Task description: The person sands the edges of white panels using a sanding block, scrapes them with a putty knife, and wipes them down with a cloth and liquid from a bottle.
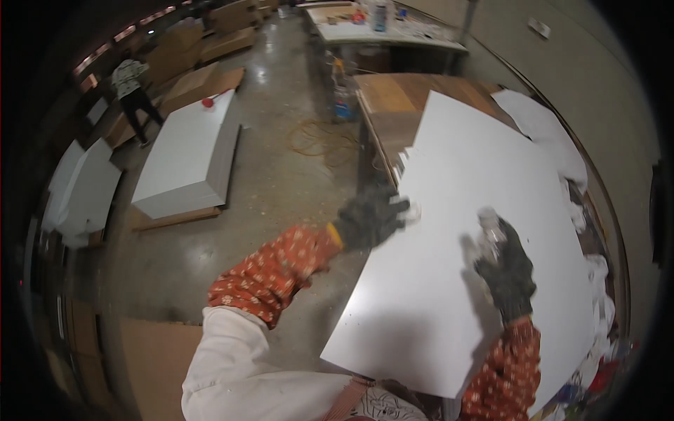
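A large white panel lies tilted across the work surface in front of me. Both hands wear dark grey work gloves, with orange-red patterned sleeve covers above them. At the panel's left edge, my left hand pinches a small white wad, perhaps cloth or tissue; blur hides its details. Over the right half of the panel, my right hand is closed round a clear, whitish thing shaped like a small bottle. Its shadow falls on the panel just to the left.
Beyond the panel is a brown wooden board surface. White sheeting bunches along the wall. A stack of white panels stands at left, with a person behind it. A cluttered table is at the back; yellowish cord lies on the floor.
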The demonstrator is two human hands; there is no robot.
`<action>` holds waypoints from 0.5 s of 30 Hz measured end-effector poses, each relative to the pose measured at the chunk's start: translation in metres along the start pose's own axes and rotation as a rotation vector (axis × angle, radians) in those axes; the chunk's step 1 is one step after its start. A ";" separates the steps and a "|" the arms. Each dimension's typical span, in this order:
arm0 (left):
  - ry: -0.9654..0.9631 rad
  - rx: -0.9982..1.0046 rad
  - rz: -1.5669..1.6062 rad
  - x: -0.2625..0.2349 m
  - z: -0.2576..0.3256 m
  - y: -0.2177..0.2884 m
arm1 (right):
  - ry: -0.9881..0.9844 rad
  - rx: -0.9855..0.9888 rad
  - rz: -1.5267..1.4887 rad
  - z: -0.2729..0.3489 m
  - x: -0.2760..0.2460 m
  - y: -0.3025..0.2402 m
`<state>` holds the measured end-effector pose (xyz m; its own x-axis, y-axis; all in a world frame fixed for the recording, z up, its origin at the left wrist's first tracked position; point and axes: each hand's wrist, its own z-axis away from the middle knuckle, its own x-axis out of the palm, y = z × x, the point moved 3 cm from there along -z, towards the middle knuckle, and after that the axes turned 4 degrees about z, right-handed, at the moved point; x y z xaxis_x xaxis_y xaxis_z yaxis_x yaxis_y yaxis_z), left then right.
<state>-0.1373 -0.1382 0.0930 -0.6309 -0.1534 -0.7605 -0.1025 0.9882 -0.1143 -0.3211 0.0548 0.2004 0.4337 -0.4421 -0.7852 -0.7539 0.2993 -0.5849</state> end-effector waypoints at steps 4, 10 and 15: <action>-0.119 -0.338 0.616 -0.043 0.018 0.022 | 0.084 0.010 -0.065 0.035 -0.015 0.036; -0.069 -0.251 0.102 -0.004 -0.033 -0.038 | 0.155 0.142 -0.287 0.066 -0.027 0.076; -0.208 -0.264 0.111 -0.042 -0.022 0.018 | 0.303 0.196 -0.239 0.104 -0.070 0.084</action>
<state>-0.1299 -0.1145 0.1373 -0.4824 -0.0139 -0.8758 -0.2548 0.9589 0.1252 -0.3629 0.1986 0.1850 0.3986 -0.7380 -0.5445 -0.5288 0.3002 -0.7939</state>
